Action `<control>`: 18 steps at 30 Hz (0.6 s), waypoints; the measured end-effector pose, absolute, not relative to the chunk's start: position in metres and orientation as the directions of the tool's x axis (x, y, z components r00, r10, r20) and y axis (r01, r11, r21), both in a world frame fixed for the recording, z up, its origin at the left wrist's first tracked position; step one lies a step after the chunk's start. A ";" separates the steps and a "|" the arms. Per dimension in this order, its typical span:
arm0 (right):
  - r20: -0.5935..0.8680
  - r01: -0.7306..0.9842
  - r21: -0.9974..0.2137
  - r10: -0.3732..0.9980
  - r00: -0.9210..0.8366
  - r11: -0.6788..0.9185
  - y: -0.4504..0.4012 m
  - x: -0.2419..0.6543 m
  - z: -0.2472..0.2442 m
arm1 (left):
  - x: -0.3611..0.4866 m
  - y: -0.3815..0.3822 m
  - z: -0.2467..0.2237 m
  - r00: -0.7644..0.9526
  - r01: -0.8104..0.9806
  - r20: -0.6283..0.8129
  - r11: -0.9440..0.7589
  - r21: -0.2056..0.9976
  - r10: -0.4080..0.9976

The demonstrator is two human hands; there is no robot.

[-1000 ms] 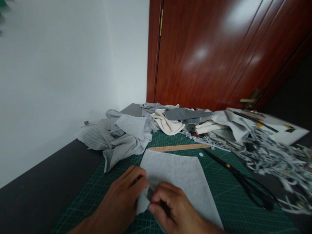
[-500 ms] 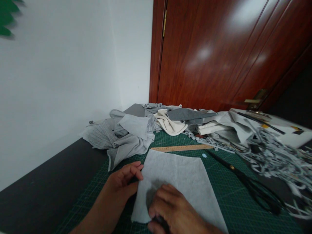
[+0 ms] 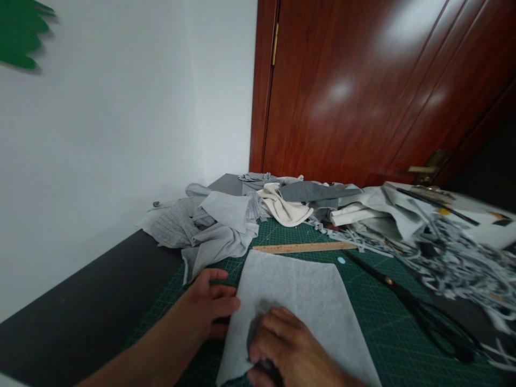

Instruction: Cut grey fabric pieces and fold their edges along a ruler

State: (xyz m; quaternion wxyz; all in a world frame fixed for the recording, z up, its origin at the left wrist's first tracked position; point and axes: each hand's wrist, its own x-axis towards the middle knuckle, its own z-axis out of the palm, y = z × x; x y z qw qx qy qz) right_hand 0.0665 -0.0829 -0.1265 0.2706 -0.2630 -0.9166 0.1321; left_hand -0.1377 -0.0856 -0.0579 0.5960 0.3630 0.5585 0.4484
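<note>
A light grey piece of cloth (image 3: 298, 285) lies flat on a green cutting mat (image 3: 397, 344) in front of me. Beside its left edge is my left hand (image 3: 209, 303), fingers apart, fingertips at or just touching the edge. My right hand (image 3: 286, 344) rests on the cloth with curled fingers, thumb and fingers closed around its near edge, which looks slightly lifted there. A dark patch between that thumb and fingers is too hidden to make out. To the right lie black scissors (image 3: 407, 301). A wooden ruler (image 3: 302, 248) lies beyond the cloth's far edge.
Grey cloth pieces (image 3: 217, 231) are heaped at the left back, with a cream cloth (image 3: 282, 207) beside them. Thin grey fabric strips (image 3: 463, 263) pile up at the right. A white wall (image 3: 121, 118) and a reddish wooden door (image 3: 342, 107) stand behind.
My left hand's fingers have spread and shifted slightly off the cloth's left edge. The near edge by my right hand has risen a little. The view has shifted slightly.
</note>
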 end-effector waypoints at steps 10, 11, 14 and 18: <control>0.420 0.415 -0.328 0.525 -0.740 0.848 -0.078 0.065 -0.133 | -0.123 -0.049 -0.049 0.114 -0.117 -0.314 0.327 0.938 0.943; 0.427 0.415 -0.326 0.524 -0.737 0.849 -0.078 0.065 -0.133 | -0.121 -0.045 -0.049 0.103 -0.128 -0.300 0.311 0.942 0.948; 0.459 0.400 -0.317 0.508 -0.729 0.860 -0.077 0.064 -0.133 | -0.117 -0.032 -0.050 0.085 -0.144 -0.267 0.277 0.950 0.960; 0.481 0.394 -0.307 0.498 -0.721 0.867 -0.076 0.063 -0.138 | -0.112 -0.023 -0.051 0.095 -0.154 -0.287 0.299 0.942 0.953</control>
